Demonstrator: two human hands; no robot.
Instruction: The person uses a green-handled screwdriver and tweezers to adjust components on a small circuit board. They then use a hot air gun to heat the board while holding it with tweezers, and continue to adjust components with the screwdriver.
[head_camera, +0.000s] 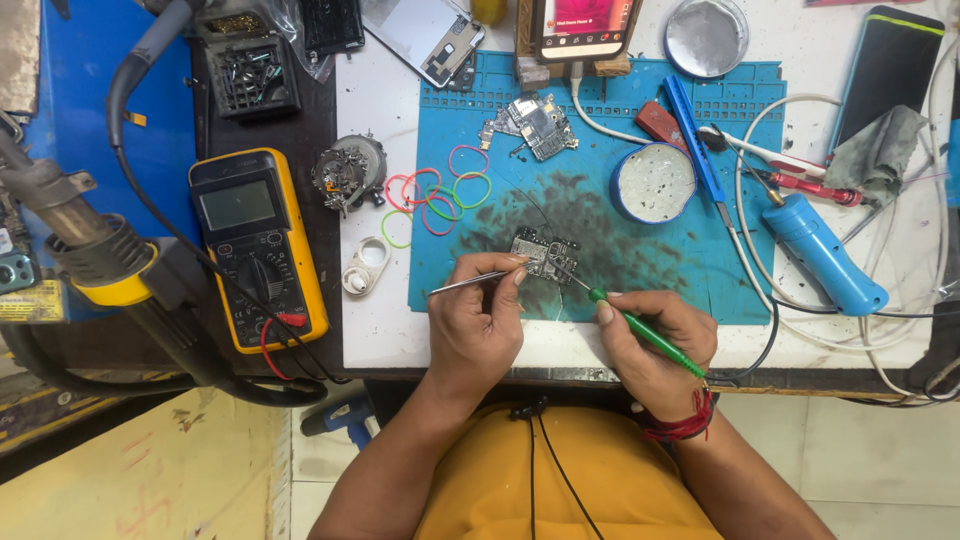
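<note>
A small circuit board (545, 254) lies on the blue work mat (690, 250) near its front edge. My left hand (480, 320) grips thin metal tweezers (468, 283), whose tips reach the board's left side. My right hand (655, 340) holds a green-handled soldering iron (640, 328) like a pen, its fine tip touching the board's lower right corner. A red thread band circles my right wrist.
Yellow multimeter (258, 245) at left with a hot-air nozzle (70, 225). Coloured rubber bands (440, 190), a second board (535, 122), a round tin (653, 182), a blue cylindrical tool (825, 255), white cables, a phone (583, 25) and a grey cloth (880, 150) surround the mat.
</note>
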